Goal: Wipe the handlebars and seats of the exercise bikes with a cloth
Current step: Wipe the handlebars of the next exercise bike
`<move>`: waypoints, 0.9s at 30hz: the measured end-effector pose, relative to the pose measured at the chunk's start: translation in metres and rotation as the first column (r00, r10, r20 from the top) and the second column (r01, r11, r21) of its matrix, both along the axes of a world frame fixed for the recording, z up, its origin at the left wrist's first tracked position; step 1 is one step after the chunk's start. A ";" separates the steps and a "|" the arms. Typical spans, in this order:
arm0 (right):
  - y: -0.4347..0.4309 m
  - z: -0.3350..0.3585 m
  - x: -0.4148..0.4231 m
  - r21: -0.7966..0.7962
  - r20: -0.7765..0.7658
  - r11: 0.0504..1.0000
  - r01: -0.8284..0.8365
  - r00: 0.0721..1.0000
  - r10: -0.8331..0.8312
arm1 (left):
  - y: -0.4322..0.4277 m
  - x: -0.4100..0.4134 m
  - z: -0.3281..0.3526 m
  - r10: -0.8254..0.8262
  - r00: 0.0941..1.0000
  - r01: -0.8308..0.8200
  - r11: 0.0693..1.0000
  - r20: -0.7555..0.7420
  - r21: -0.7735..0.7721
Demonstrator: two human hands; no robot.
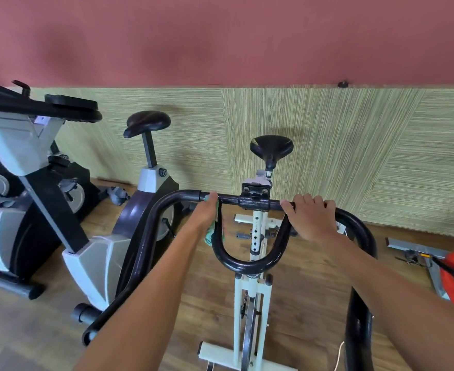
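Green cloth [210, 235] sits bunched in the left hand [205, 212], whose fingers wrap it against the black handlebar [167, 204] just left of the centre clamp [254, 202]; the right hand [311, 218] curls over the handlebar right of the clamp; the black seat [271, 147] stands beyond.

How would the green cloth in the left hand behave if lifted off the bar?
Probably floppy: the green cloth droops below the left hand rather than holding a shape. Likely light too, since one hand keeps it bunched against the handlebar.
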State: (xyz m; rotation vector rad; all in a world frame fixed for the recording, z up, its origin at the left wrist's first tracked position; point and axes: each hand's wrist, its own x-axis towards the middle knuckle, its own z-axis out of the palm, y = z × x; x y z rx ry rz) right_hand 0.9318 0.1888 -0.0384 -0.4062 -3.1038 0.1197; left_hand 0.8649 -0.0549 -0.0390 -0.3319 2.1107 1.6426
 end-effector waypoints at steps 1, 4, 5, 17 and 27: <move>0.000 0.000 0.000 -0.005 -0.013 1.000 0.002 1.000 -0.002 | 0.002 0.006 0.009 0.034 0.999 -0.035 0.999 0.006 0.040; -0.001 -0.002 0.000 -0.012 -0.018 1.000 0.017 1.000 -0.017 | 0.006 0.041 0.020 0.153 0.986 -0.161 0.978 0.065 0.136; -0.001 -0.003 0.000 -0.010 -0.024 1.000 0.022 0.999 -0.022 | 0.009 0.058 0.017 0.224 0.968 -0.243 0.951 0.112 0.192; -0.005 -0.005 0.000 -0.050 -0.069 0.998 0.034 0.997 -0.037 | 0.045 0.120 -0.005 0.563 0.750 -0.654 0.552 0.348 0.517; -0.007 -0.010 0.000 -0.011 -0.110 0.998 0.064 0.992 -0.065 | 0.000 0.009 -0.012 -0.043 0.925 -0.235 0.715 0.377 0.658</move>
